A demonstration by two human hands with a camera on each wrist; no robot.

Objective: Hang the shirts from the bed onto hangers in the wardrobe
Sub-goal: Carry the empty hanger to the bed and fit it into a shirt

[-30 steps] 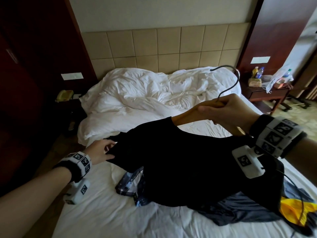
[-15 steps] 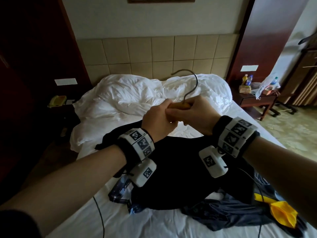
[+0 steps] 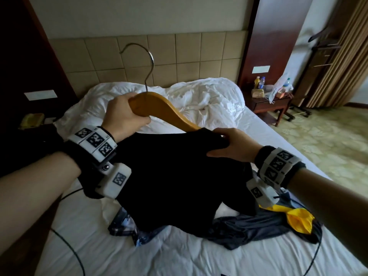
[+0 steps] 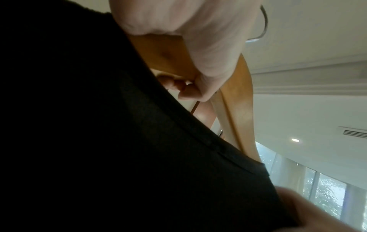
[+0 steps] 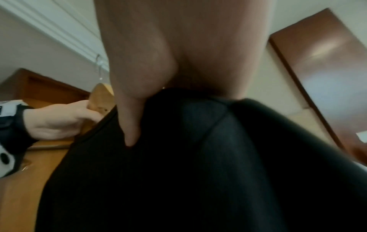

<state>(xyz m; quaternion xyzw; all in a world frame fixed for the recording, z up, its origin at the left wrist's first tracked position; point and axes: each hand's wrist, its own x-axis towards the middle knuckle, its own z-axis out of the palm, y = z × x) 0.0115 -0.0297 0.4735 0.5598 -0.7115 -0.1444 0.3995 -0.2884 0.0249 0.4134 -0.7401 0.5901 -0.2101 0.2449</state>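
Observation:
A wooden hanger (image 3: 167, 111) with a metal hook (image 3: 143, 56) is held up over the bed (image 3: 179, 255). My left hand (image 3: 123, 116) grips the hanger's middle, just left of the hook. A black shirt (image 3: 175, 176) drapes from the hanger's right arm down to the mattress. My right hand (image 3: 233, 146) pinches the shirt's shoulder over that arm's end. In the left wrist view my fingers (image 4: 190, 89) curl round the hanger (image 4: 236, 106) beside the black shirt (image 4: 99, 141). In the right wrist view my thumb (image 5: 129, 122) presses into the shirt (image 5: 198, 164).
A grey garment (image 3: 249, 230), a yellow one (image 3: 298, 218) and a patterned one (image 3: 123, 226) lie on the sheet under the shirt. A crumpled duvet (image 3: 189, 100) covers the bed's head. A nightstand (image 3: 272, 98) with bottles stands at the right, and a cable (image 3: 69, 248) trails across the sheet.
The hanger passed from my right hand to my left and rose. My right hand slid down to the shirt's shoulder at the hanger's right arm.

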